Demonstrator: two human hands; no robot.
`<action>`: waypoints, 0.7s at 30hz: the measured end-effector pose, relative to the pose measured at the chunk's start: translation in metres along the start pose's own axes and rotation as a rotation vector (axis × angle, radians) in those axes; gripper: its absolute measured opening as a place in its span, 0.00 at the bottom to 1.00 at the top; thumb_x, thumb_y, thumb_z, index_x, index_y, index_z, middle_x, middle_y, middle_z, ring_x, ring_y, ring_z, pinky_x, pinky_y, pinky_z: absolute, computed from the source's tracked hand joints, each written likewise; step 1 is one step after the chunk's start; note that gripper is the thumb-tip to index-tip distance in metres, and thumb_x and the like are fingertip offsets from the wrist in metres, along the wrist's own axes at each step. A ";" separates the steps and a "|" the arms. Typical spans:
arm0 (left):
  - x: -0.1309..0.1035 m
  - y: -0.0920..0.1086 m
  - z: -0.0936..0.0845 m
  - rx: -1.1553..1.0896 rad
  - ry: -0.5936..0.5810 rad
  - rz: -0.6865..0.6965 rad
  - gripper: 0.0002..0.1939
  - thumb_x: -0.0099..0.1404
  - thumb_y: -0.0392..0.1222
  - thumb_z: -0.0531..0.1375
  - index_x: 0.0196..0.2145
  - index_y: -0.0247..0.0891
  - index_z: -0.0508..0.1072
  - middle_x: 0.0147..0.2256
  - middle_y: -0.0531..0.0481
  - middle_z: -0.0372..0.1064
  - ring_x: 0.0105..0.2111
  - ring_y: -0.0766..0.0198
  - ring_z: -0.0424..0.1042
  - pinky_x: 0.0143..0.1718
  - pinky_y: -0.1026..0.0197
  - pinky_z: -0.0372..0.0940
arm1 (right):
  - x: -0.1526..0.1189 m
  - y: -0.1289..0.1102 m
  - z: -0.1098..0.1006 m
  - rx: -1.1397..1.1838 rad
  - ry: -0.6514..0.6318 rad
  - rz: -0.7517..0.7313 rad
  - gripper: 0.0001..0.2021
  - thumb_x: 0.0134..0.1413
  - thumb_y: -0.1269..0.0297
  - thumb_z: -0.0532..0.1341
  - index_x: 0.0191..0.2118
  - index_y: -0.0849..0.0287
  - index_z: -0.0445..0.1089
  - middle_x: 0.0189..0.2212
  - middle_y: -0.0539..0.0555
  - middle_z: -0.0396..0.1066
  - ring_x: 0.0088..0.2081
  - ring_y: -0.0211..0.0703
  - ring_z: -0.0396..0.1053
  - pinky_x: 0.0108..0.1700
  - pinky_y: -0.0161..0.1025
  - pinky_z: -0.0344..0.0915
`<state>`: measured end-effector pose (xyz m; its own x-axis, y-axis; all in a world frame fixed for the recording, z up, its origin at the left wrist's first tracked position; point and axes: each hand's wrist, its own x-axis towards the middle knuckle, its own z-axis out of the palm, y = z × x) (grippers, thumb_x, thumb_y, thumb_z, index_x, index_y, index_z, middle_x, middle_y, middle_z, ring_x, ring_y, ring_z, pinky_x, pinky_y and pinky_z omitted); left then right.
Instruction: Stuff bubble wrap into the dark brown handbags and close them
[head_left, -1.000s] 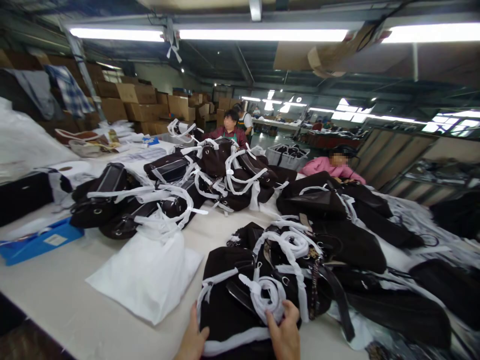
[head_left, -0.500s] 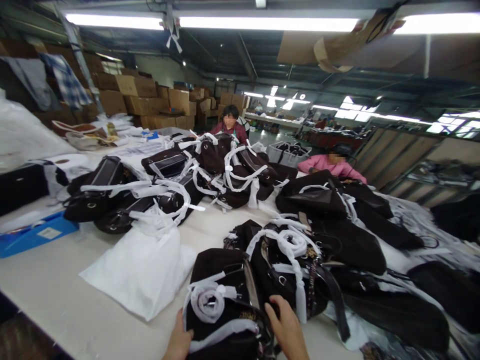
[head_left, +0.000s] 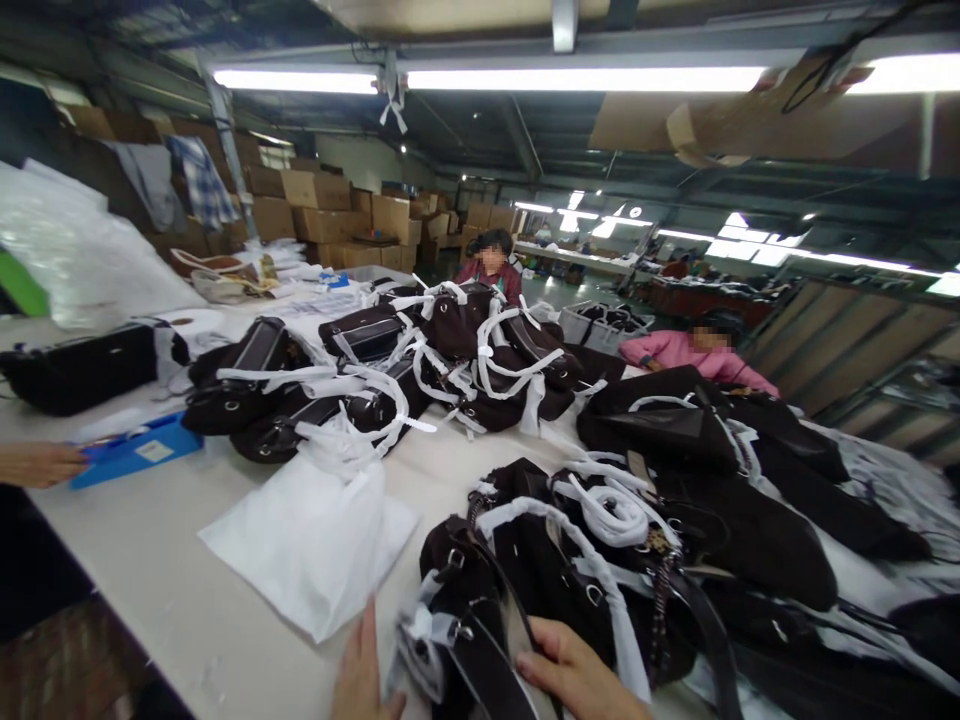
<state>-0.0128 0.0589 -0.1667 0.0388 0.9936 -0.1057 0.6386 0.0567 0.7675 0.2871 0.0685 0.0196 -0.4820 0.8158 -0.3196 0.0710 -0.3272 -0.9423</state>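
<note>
Free tabletop [head_left: 150,565] left of the white pouch [head_left: 304,555]; rightward, a dense barrier of black bags [head_left: 739,535]

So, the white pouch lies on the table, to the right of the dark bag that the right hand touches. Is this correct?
Not quite. The head view shows the white pouch to the left of the dark bag that the right hand touches.

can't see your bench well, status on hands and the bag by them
Right hand on nearest dark bag; left hand open beside it. Other dark bags crowd its right.
</note>
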 end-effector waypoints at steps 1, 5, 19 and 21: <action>-0.001 0.004 -0.003 0.043 0.018 0.121 0.54 0.55 0.37 0.61 0.72 0.33 0.38 0.71 0.35 0.43 0.70 0.42 0.47 0.69 0.43 0.49 | -0.004 -0.006 0.005 0.019 -0.056 -0.012 0.21 0.54 0.45 0.66 0.44 0.58 0.77 0.34 0.51 0.76 0.37 0.44 0.71 0.42 0.35 0.63; -0.004 0.021 0.010 -0.005 -0.120 0.410 0.49 0.57 0.38 0.61 0.72 0.37 0.44 0.66 0.34 0.57 0.64 0.44 0.61 0.64 0.45 0.61 | -0.009 -0.011 0.016 0.048 -0.120 -0.011 0.24 0.54 0.42 0.66 0.44 0.58 0.77 0.34 0.51 0.76 0.35 0.44 0.70 0.40 0.35 0.62; -0.040 0.042 -0.026 0.304 -0.126 0.710 0.36 0.55 0.26 0.54 0.63 0.36 0.63 0.61 0.35 0.65 0.60 0.50 0.66 0.60 0.51 0.66 | -0.029 0.008 0.034 -0.451 0.219 0.000 0.18 0.59 0.49 0.54 0.34 0.58 0.70 0.37 0.56 0.75 0.43 0.54 0.70 0.46 0.44 0.64; -0.037 0.047 -0.012 0.313 -0.199 0.532 0.42 0.50 0.25 0.55 0.65 0.29 0.60 0.64 0.29 0.59 0.63 0.43 0.60 0.62 0.43 0.63 | -0.029 0.012 0.036 -0.481 0.204 0.006 0.18 0.60 0.49 0.52 0.34 0.58 0.70 0.38 0.56 0.75 0.43 0.54 0.71 0.46 0.43 0.64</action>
<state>0.0064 0.0256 -0.1192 0.5346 0.8391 0.0999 0.6854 -0.4997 0.5297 0.2700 0.0239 0.0212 -0.3036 0.9067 -0.2928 0.4897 -0.1151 -0.8642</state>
